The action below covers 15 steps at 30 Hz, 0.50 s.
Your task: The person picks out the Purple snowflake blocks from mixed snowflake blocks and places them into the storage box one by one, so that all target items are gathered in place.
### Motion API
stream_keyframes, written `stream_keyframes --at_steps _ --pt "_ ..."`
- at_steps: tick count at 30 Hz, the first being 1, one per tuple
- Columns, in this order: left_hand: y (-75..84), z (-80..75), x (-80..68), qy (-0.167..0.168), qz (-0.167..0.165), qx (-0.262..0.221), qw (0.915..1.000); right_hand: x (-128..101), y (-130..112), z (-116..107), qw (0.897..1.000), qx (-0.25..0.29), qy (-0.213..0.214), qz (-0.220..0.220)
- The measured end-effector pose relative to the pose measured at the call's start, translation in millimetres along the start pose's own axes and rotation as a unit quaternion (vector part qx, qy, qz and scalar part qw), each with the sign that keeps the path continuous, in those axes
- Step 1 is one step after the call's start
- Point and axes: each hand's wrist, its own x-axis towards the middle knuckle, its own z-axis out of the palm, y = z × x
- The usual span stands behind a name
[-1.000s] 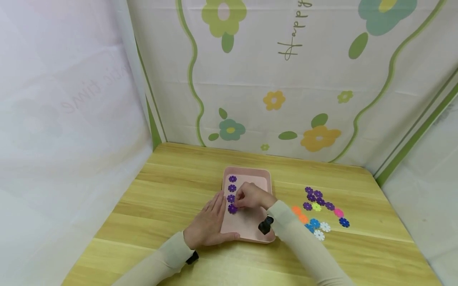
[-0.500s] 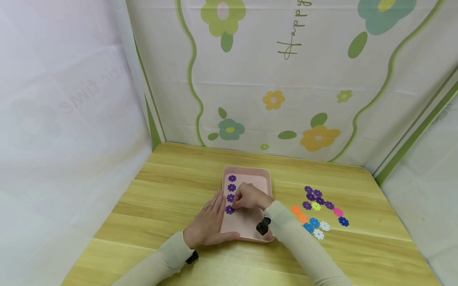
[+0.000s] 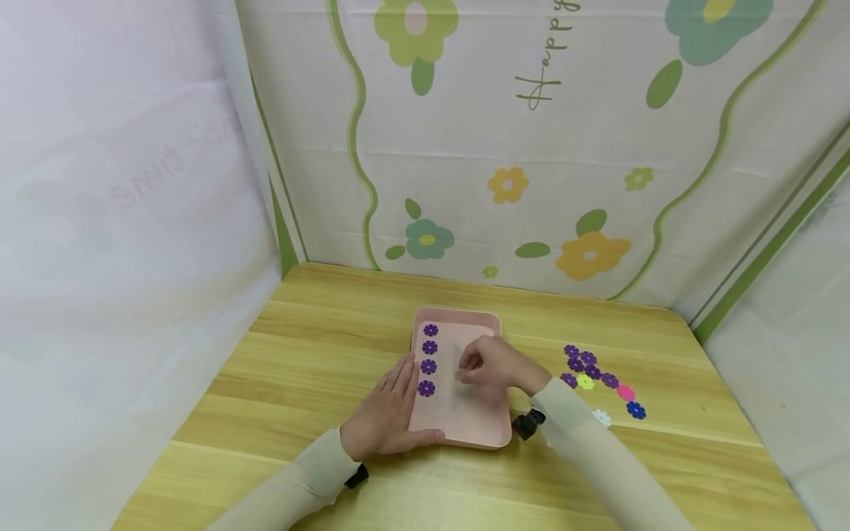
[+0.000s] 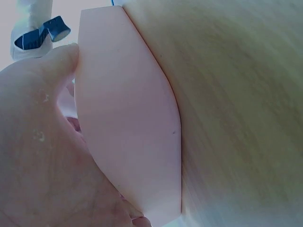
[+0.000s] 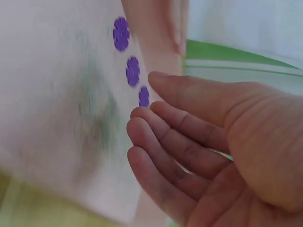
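Note:
In the head view a pink tray (image 3: 465, 435) lies on the table. Four-in-line is how its left side looks: a column of purple snowflake discs (image 3: 429, 347). My left hand (image 3: 384, 417) rests along the tray's left rim, fingers straight and thumb stretched over the near edge. The left wrist view shows that palm against the tray's outer wall (image 4: 128, 104). Over the tray's right half is my right hand (image 3: 499, 363), loosely curled and holding nothing. In the right wrist view its fingers (image 5: 156, 142) are bent with the thumb apart, near purple discs (image 5: 121, 34).
Right of the tray, several more purple discs (image 3: 592, 371) lie with a yellow disc (image 3: 585, 381), a pink disc (image 3: 626, 393), a dark blue disc (image 3: 635, 410) and a white disc (image 3: 601, 417). The right sleeve (image 3: 598, 446) covers part of this area. A flowered curtain (image 3: 465, 133) hangs behind the table.
My right hand has let go of the lowest purple disc in the column and moved right, away from it. That disc shifted slightly left beforehand. The left hand stays put.

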Motion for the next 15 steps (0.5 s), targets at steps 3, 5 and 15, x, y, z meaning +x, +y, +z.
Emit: stream_keyframes --at_steps 3,5,15 --pt "1.2 -4.9 -1.1 -0.005 0.002 -0.007 1.0000 -16.5 7.7 -9.7 0.999 -0.022 0.002 -0.031" --pt "2.4 -8.3 -2.0 -0.008 0.003 -0.017 0.9998 -29.7 13.4 -15.9 0.998 -0.042 0.010 -0.049" --pt "2.2 -7.6 -0.7 -0.005 0.010 -0.014 0.9998 -99.3 58.3 -52.0 0.982 -0.160 0.101 -0.021"
